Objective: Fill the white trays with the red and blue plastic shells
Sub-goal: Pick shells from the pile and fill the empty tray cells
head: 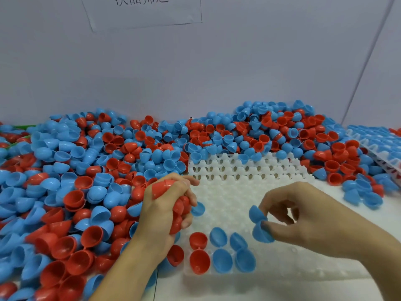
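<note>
1. Three pairs of shells already sit in the near row of the white tray point(243, 192): one red pair point(199, 253) at the left end, then two blue pairs point(232, 250) beside it. Starting at the near edge probably lets each new pair go in without reaching over filled cups.
2. Closed on a joined blue pair point(259, 224), the right hand point(303, 216) pinches it by the rim between thumb and fingertips, just above the tray and next to the filled cups. That light pinch likely leaves the rounded bottoms free to drop into the next cups.
3. Gripping a bunch of red shells point(173, 198), the left hand point(165, 205) waits at the tray's left edge, seemingly as a ready supply.
4. Most shells lie loose in a heap point(76, 181) to the left and behind the tray, within easy reach.
5. Another tray point(377, 146), already loaded with blue shells, rests at the far right, out of the way.
</note>
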A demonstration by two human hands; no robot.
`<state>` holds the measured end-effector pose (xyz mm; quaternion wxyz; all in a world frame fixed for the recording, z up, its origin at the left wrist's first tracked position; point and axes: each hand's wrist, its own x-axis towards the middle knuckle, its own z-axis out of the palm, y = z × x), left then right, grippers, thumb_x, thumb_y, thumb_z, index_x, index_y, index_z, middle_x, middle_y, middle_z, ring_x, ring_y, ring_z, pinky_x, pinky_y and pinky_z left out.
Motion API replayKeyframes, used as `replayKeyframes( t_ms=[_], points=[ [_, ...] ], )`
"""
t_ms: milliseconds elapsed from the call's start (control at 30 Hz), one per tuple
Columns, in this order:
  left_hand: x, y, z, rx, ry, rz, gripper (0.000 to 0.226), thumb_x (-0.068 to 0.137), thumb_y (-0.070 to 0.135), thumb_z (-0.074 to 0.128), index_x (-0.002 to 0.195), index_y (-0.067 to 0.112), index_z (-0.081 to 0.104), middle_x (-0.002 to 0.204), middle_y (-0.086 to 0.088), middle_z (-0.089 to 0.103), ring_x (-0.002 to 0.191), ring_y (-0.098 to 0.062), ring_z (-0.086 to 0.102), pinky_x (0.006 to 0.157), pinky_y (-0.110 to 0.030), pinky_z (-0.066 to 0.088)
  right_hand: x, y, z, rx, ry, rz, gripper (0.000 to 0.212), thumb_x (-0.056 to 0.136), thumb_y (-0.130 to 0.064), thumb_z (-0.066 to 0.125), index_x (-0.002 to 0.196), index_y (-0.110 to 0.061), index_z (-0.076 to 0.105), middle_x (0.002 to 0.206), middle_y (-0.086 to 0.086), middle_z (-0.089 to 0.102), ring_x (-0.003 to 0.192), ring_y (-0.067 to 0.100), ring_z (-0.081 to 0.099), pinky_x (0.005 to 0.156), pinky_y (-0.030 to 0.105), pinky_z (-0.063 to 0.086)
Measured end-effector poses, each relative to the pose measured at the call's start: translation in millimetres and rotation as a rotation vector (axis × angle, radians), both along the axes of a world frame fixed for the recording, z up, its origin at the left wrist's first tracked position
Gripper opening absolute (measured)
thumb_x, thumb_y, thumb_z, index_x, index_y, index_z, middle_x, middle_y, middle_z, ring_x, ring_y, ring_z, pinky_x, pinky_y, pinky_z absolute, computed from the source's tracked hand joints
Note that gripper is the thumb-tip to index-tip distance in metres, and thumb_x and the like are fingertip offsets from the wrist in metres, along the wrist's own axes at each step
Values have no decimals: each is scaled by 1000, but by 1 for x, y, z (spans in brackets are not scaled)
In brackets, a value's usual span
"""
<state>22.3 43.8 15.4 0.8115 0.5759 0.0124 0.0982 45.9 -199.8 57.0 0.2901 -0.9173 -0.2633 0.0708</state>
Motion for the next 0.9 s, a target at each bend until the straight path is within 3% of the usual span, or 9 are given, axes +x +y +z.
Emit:
replayKeyframes(
  t_ms=[100,300,500,667,767,900],
  points=[
    [1,1,0,-25,18,5,20,74,17,61,54,14,61,83,-6,70,59,-17,53,37,-19,32,-4,3,-1,-191,39,4,14,73,-53,70,81,-42,68,72,-6,57,58,5,45,59,31,43],
    [2,1,-3,-4,37,-4,18,76,19,63,58,15,62,82,-5,69,60,-16,55,38,-19,33,-13,18,-10,-393,33,-40,13,75,-51,73,80,-43,64,71,-17,53,64,7,51,52,24,40],
    [2,-1,-3,-13,85,-26,25,78,19,76,58,17,61,69,-6,61,59,-17,53,36,-19,33,-7,14,-13,-348,119,-24,18,76,-50,75,91,-40,71,81,-13,62,75,15,60,61,28,51],
    [3,1,1,-106,103,-22,21,74,31,71,71,14,59,79,-7,58,59,-15,55,34,-18,31,0,5,-13,-254,144,37,23,75,-57,70,96,-48,70,89,-32,58,84,-5,55,67,25,51],
    [3,3,3,-146,111,-24,27,71,35,71,76,13,56,84,-5,57,58,-13,55,34,-18,30,2,3,-13,-145,120,51,12,83,-49,66,90,-43,74,82,-18,68,76,10,61,69,32,55],
    [3,6,4,-193,123,-14,25,69,38,72,69,17,57,80,-2,59,59,-13,54,33,-18,30,8,6,-19,-27,-32,-22,11,91,-40,64,85,-40,74,82,-22,70,78,4,62,68,16,49]
  ],
)
